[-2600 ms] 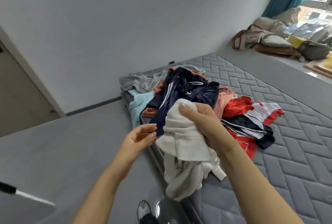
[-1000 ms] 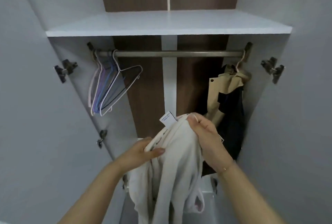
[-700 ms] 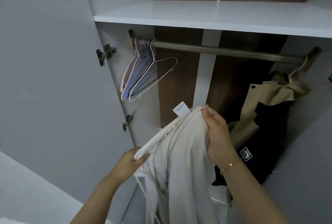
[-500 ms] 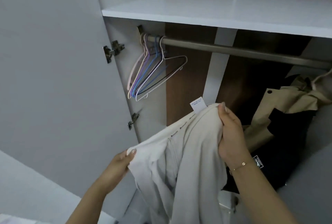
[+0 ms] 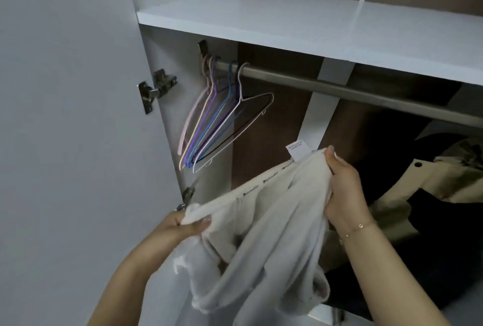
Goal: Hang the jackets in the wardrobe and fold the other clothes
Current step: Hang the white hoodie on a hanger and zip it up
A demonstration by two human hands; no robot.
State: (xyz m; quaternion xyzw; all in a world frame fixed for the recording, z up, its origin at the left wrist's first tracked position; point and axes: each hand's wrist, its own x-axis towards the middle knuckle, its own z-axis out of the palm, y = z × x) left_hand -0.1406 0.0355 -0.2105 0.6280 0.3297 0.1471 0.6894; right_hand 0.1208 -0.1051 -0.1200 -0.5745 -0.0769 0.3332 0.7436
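1. Head view, looking forward and down into an open wardrobe [image 5: 287,22], with its metal rail [image 5: 352,90] running across under a white shelf [image 5: 261,17].
2. Holding a cream jacket [image 5: 266,234] below the rail, in front of the wardrobe opening, its neckband stretching taut between both hands.
3. Left hand [image 5: 180,229], low and to the left beneath the rail, curling fingers around one end of the neckband and gripping it.
4. Right hand [image 5: 345,190], higher and under the middle of the rail, closing fingers and thumb over the bunched collar and gripping it; wearing a thin bracelet [image 5: 358,227] at the wrist.
5. Showing a small white label [image 5: 298,149] sticking up from the collar, just beside the right fingertips.
6. Letting the rest of the jacket hang in loose folds beneath the hands.
7. Hanging at the rail's left end: a bunch of bare wire hangers [image 5: 217,127], pink, cream, purple, blue and white, tilting leftwards.
8. Hanging towards the rail's right end: a beige and black garment [image 5: 431,195], behind the right forearm.
9. Standing open to the left of the rail: the wardrobe door [image 5: 65,116], with a metal hinge [image 5: 155,89].
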